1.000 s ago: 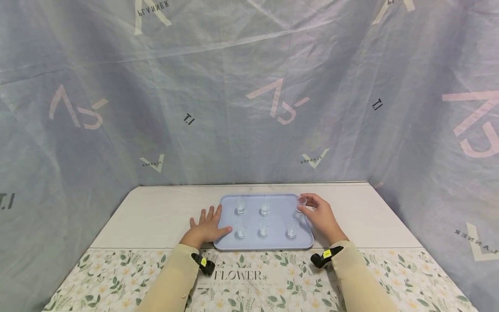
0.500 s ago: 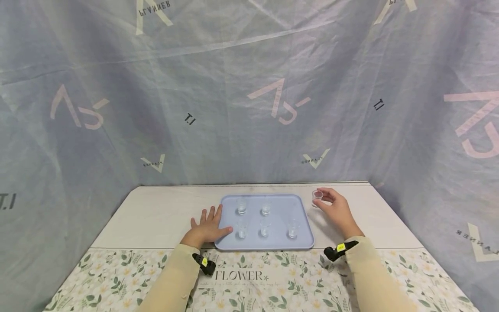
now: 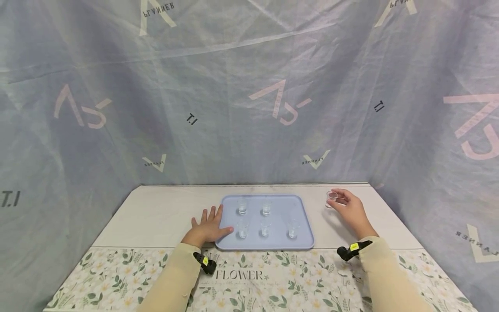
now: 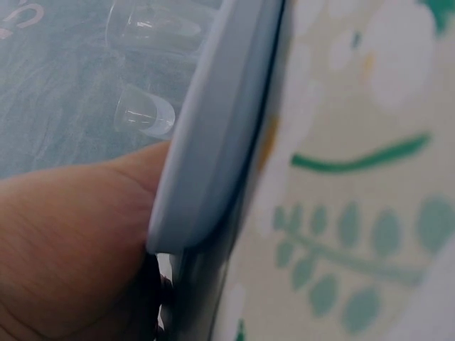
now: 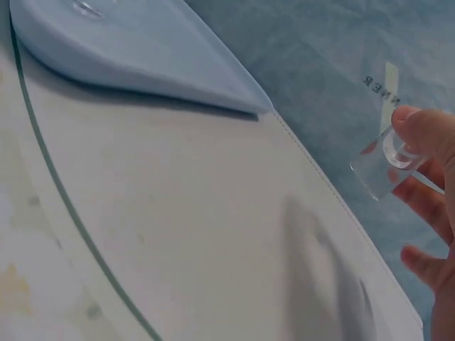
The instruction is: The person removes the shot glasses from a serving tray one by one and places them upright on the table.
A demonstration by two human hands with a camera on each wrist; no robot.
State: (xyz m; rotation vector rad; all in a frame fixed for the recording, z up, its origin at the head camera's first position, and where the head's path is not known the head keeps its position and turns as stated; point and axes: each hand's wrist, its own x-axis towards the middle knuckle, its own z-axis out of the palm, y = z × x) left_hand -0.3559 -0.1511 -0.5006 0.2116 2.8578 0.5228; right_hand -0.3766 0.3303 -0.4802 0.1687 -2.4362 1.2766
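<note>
My right hand (image 3: 352, 212) pinches a small clear shot glass (image 3: 331, 198) between thumb and fingers, to the right of the blue tray (image 3: 280, 212). In the right wrist view the same shot glass (image 5: 384, 162) is held above the white surface, clear of it. Several more clear glasses stand on the tray in two rows, one of them a front right glass (image 3: 293, 232). My left hand (image 3: 206, 227) lies with spread, straight fingers at the tray's left edge, its thumb over the rim. The left wrist view shows the tray rim (image 4: 206, 142) against that hand.
A white mat (image 3: 156, 212) lies under the tray, and a floral cloth (image 3: 249, 277) covers the table's near side. Grey-blue curtain (image 3: 218, 108) hangs behind and on both sides. Each wrist carries a small black camera (image 3: 352, 250).
My right hand has carried the shot glass off the tray's back right corner and moved further right over the white mat. The left hand and the tray stay put.
</note>
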